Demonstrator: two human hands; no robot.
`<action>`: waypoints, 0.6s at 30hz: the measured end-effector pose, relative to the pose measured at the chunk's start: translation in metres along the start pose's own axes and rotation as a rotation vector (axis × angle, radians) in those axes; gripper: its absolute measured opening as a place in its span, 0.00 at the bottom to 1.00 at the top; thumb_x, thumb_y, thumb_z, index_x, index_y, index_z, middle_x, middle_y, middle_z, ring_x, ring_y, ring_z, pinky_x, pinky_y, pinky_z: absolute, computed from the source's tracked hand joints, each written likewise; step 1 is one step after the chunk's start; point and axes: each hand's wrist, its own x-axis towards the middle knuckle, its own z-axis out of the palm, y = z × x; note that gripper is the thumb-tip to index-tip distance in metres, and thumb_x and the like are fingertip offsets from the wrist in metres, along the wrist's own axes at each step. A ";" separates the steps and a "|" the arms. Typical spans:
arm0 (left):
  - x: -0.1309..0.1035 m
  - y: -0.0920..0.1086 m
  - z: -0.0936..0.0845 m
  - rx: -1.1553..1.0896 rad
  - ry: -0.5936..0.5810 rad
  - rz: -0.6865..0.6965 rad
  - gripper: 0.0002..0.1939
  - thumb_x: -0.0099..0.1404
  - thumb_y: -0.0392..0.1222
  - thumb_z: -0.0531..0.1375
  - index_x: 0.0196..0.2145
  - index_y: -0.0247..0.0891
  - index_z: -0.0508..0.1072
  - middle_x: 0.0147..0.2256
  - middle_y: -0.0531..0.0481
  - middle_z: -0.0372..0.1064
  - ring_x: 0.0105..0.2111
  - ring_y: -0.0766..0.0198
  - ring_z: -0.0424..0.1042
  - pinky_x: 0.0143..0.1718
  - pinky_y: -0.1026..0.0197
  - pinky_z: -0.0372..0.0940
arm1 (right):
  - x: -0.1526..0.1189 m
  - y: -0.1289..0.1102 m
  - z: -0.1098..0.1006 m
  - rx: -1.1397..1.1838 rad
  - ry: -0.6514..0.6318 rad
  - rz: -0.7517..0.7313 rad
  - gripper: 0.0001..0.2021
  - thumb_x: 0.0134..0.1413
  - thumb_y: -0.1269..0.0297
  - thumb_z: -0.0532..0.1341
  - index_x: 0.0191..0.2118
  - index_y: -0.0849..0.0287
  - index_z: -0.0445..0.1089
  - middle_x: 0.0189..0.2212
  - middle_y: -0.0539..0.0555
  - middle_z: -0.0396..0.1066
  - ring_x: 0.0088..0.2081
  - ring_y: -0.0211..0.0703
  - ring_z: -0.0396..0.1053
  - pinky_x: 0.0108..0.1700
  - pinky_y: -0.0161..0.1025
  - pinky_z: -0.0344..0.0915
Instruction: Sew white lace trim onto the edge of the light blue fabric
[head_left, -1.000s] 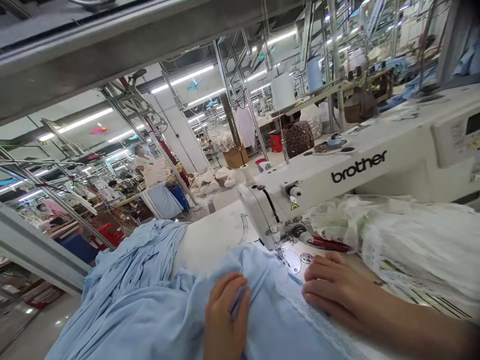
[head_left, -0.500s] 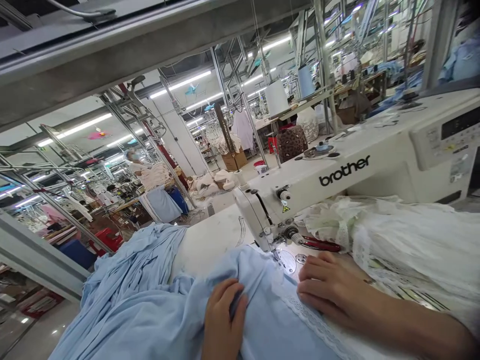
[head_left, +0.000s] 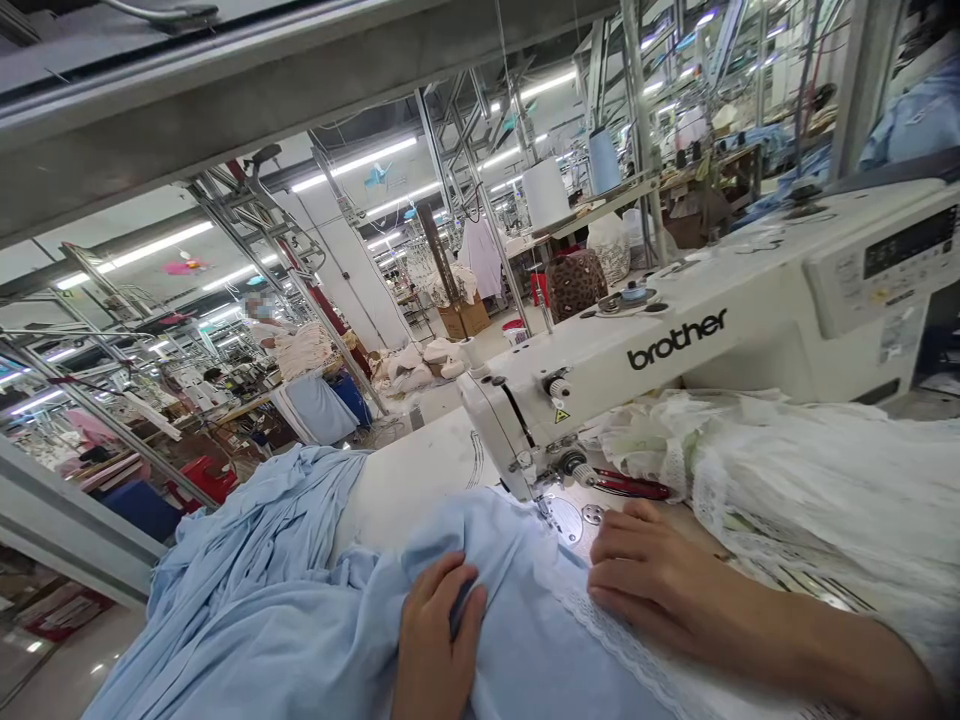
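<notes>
Two bare hands work at a white sewing machine (head_left: 739,350) with black "brother" lettering, over light blue soft fabric (head_left: 337,640) edged with a strip of white lace trim (head_left: 592,616). The fabric spreads across the near side of the white counter (head_left: 397,490), its upper part running up to the needle area. More of the blue material lies in gathered folds towards the left; whether it is one piece cannot be told.

The left hand (head_left: 439,640) rests on the blue fabric with its thumb apart from the fingers, so its grip looks open. The right hand (head_left: 660,570) lies with bent fingers at the lace-trimmed edge, near the round metal needle plate (head_left: 566,518). Its thumb is hidden, so I cannot tell whether that grip pinches the edge or only presses it.

Beyond the right hand is a red-handled metal tool (head_left: 634,486), and next to it a heap of sheer white lace-edged fabric (head_left: 825,460).

The step in hand, as I judge it, is guiding the trimmed edge at the needle. The next move would call for light, even control from both hands, with the lace flat, the blue folds free of tugging and the right fingertips clear of the needle.
</notes>
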 end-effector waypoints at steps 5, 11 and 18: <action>0.003 -0.006 -0.004 0.033 -0.062 0.029 0.17 0.66 0.52 0.54 0.43 0.44 0.78 0.51 0.44 0.73 0.52 0.52 0.72 0.54 0.43 0.68 | 0.000 0.000 0.002 -0.001 -0.026 0.023 0.13 0.67 0.69 0.53 0.29 0.58 0.66 0.31 0.49 0.68 0.36 0.40 0.65 0.46 0.45 0.51; 0.006 -0.010 -0.006 0.077 -0.091 0.069 0.17 0.66 0.53 0.55 0.44 0.44 0.78 0.51 0.43 0.73 0.52 0.51 0.72 0.53 0.44 0.69 | 0.000 0.002 0.002 -0.020 -0.058 0.028 0.13 0.68 0.68 0.53 0.30 0.59 0.66 0.32 0.49 0.67 0.37 0.41 0.64 0.45 0.46 0.50; 0.005 -0.014 -0.005 0.088 -0.039 0.112 0.16 0.65 0.54 0.56 0.42 0.47 0.79 0.49 0.47 0.75 0.50 0.53 0.74 0.51 0.48 0.71 | -0.001 0.002 0.002 -0.006 -0.041 0.025 0.12 0.67 0.69 0.53 0.30 0.59 0.66 0.32 0.49 0.69 0.37 0.41 0.65 0.45 0.46 0.51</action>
